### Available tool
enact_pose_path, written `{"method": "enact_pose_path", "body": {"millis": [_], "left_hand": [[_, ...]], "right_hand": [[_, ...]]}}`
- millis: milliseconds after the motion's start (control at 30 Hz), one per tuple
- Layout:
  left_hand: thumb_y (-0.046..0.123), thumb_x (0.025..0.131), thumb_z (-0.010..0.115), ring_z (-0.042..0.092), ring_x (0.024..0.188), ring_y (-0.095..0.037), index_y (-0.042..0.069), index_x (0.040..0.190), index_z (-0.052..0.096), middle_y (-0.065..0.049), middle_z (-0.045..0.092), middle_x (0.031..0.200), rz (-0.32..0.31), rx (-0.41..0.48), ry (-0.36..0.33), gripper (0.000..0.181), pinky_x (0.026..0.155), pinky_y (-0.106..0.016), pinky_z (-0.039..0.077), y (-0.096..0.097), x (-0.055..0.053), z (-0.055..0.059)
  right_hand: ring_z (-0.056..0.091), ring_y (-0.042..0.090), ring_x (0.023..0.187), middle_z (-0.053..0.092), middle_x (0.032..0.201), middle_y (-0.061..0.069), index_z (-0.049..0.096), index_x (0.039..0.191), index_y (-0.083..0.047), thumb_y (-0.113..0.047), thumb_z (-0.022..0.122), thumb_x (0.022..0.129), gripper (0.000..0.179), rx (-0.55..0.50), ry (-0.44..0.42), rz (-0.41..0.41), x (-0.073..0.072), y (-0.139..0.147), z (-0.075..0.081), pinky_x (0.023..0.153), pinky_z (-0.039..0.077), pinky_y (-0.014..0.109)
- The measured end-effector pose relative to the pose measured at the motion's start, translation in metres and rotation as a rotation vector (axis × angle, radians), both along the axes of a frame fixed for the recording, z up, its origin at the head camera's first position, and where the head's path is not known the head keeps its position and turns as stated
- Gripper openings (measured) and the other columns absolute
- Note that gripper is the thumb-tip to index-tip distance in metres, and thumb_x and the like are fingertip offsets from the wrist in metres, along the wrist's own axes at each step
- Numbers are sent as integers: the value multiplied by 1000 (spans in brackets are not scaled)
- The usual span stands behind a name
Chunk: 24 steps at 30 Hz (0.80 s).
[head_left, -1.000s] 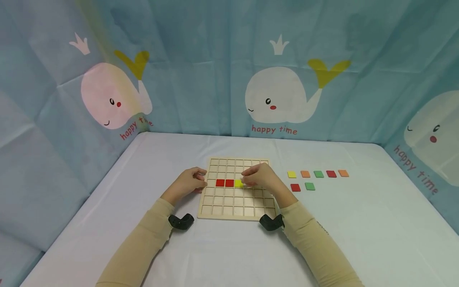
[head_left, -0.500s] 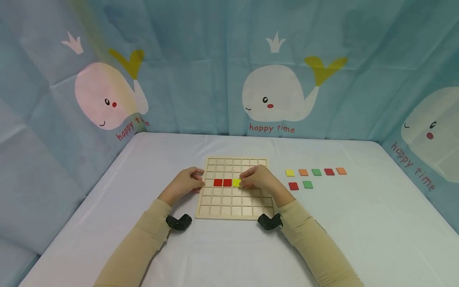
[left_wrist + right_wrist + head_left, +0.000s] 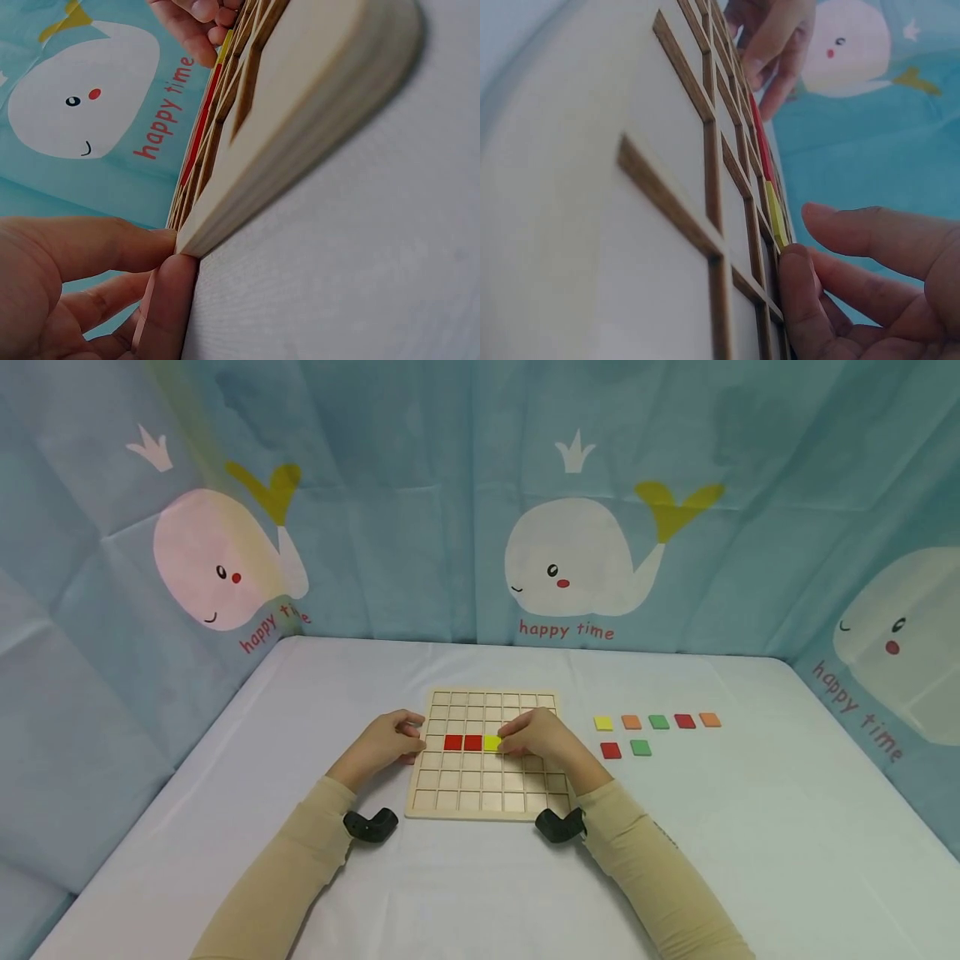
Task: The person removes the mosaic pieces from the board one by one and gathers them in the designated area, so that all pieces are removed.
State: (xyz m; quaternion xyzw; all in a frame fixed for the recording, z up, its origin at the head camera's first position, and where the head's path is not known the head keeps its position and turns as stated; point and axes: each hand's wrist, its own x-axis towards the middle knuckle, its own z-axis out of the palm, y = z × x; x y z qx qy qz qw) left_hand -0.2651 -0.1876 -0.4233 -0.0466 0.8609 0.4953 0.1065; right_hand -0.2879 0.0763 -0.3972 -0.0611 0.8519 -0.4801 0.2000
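Note:
In the head view, a square wooden grid board lies on the table with two red tiles and a yellow tile side by side in one row. My left hand holds the board's left edge, one digit on the top rim and another against its side in the left wrist view. Over the board, my right hand touches the right end of the yellow tile. The right wrist view shows the thumb tip right at the tile's end, while another finger stands apart from it.
Several loose tiles lie in two short rows right of the board: a yellow tile, orange tiles, green tiles and red tiles. A white cloth covers the table. A blue whale-print curtain hangs behind.
The right-hand fingertips have come slightly closer to the yellow tile's right side. The left hand stays at the board's edge. The whole head view has shifted a little.

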Motion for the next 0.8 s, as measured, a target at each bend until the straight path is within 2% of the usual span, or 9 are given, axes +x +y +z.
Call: {"method": "enact_pose_path", "body": {"millis": [367, 633, 800], "left_hand": [[8, 92, 66, 57, 81, -15, 1, 138, 52, -10, 53, 103, -2, -1, -4, 49, 69, -24, 56, -1, 0, 0], [7, 91, 66, 57, 80, -15, 0, 137, 52, -10, 53, 102, -1, 7, -4, 49, 67, -23, 55, -1, 0, 0], [8, 91, 66, 57, 80, -15, 0, 138, 52, -11, 54, 103, -13, 4, -2, 49, 68, -24, 56, 0, 0, 1]], "right_hand": [[65, 11, 71, 74, 100, 8, 76, 101, -4, -11, 80, 81, 21, 7, 9, -9, -2, -1, -1, 71, 54, 23], [68, 11, 68, 74, 90, 10, 74, 95, 0, -5, 76, 83, 13, -83, 28, -56, -2, -3, -4, 69, 59, 26], [70, 12, 69, 75, 88, 11, 75, 90, 0, -5, 75, 85, 7, -88, 46, -86, -2, -5, -3, 70, 60, 27]]}}
